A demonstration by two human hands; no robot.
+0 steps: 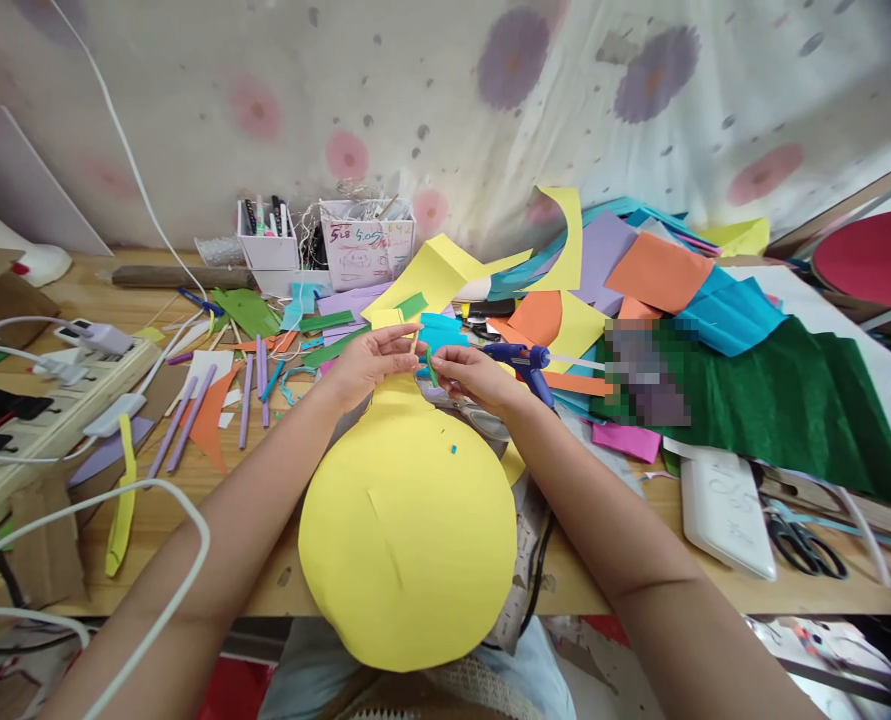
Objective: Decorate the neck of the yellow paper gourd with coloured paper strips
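Note:
Over the narrow top of a yellow round paper cutout (407,530), my two hands work close together. My left hand (374,358) is closed, its fingertips pinching what looks like a thin pale stick (415,342). Between the thumb and fingers of my right hand (475,376) is a small green paper strip (431,366). The round part of the cutout hangs past the table's front edge over my lap, with a tiny blue scrap (454,449) lying on it. Just beyond my right hand lies a blue glue gun (524,366). Scissors (482,418) show partly under my right wrist.
Rolled purple paper sticks (246,402) and scraps lie to the left, near a power strip (10,450) with cables. Coloured paper sheets (659,275) pile up at the right. A white power bank (726,510) and black scissors (805,540) sit at the front right.

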